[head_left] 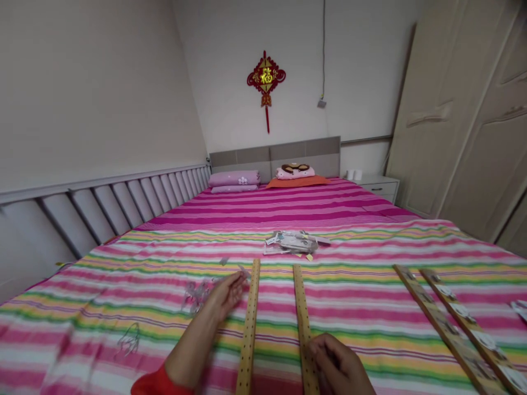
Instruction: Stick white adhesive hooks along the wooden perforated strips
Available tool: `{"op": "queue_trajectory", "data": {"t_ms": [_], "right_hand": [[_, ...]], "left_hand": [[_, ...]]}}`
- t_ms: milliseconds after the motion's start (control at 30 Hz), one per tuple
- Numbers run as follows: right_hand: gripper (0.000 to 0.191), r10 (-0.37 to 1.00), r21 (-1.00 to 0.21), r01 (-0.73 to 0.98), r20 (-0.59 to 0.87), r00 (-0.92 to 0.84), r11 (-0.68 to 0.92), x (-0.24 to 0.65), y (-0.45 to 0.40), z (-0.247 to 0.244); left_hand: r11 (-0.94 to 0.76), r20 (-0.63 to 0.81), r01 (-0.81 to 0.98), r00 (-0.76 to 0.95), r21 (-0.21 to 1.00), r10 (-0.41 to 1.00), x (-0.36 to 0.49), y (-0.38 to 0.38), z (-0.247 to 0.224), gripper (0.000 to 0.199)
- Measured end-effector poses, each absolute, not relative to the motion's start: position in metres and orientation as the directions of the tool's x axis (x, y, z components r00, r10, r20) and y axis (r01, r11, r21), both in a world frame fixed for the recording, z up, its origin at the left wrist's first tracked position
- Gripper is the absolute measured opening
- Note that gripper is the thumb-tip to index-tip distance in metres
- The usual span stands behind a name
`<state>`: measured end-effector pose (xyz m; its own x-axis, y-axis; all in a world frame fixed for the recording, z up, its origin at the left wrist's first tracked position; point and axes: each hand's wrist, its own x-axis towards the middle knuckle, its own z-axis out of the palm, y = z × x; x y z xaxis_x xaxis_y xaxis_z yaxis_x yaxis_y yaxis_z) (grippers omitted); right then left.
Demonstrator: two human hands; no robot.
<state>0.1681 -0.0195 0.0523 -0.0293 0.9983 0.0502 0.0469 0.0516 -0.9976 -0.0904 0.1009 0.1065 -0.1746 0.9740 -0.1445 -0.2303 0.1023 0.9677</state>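
Wooden strips (249, 329), 4 in all, lie on a striped sheet (379, 307), each with a row of small holes. 2 run side by side between the hands; the other 2 lie angled at the right, carrying white tags (461, 311). The left hand (224, 296), in a red sleeve (158, 384), hovers just left of the first strip. Its fingers (234, 288) are blurred and narrowly spread, and I cannot tell whether they hold a thin piece. The right hand (335, 365) sits against the second strip (303, 323), its fingers (325, 351) curled close together; anything they hold is hidden. Clear plastic scraps (196, 293) lie beyond the left hand, with more scraps (129, 339) to its left. A heap of packets (290, 243) sits farther up the sheet, well short of the pillows (234, 181) and headboard (272, 153).
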Motion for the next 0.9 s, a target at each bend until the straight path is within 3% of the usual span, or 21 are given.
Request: {"op": "queue_trajectory", "data": {"t_ms": [100, 200, 467, 767, 833, 900], "right_hand": [[0.048, 0.995, -0.995, 0.024, 0.093, -0.031, 0.094, 0.161, -0.023, 0.072], [0.046, 0.993, -0.993, -0.008, 0.121, 0.002, 0.121, 0.155, -0.028, 0.086], [0.032, 0.934, -0.939, 0.079, 0.342, 0.104, 0.335, 0.147, -0.045, 0.106], [0.024, 0.894, -0.894, 0.096, 0.444, 0.054, 0.438, 0.154, -0.054, 0.117], [0.027, 0.903, -0.905, 0.084, 0.423, 0.075, 0.417, 0.157, -0.051, 0.116], [0.032, 0.926, -0.930, 0.057, 0.367, 0.094, 0.363, 0.160, -0.045, 0.113]], "left_hand": [[0.353, -0.373, -0.492, 0.059, 0.796, 0.926, -0.071, 0.060, 0.118, 0.004], [0.443, -0.454, -0.662, 0.171, 0.604, 0.874, -0.050, 0.022, 0.127, 0.007], [0.552, -0.583, -0.762, 0.291, 0.338, 0.759, 0.000, -0.042, 0.129, 0.006], [0.598, -0.508, -0.713, 0.385, 0.366, 0.770, 0.021, -0.064, 0.110, 0.008], [0.604, -0.512, -0.642, 0.358, 0.472, 0.781, 0.022, -0.063, 0.106, 0.014], [0.505, -0.458, -0.520, 0.228, 0.689, 0.859, 0.022, -0.058, 0.103, 0.022]]}}
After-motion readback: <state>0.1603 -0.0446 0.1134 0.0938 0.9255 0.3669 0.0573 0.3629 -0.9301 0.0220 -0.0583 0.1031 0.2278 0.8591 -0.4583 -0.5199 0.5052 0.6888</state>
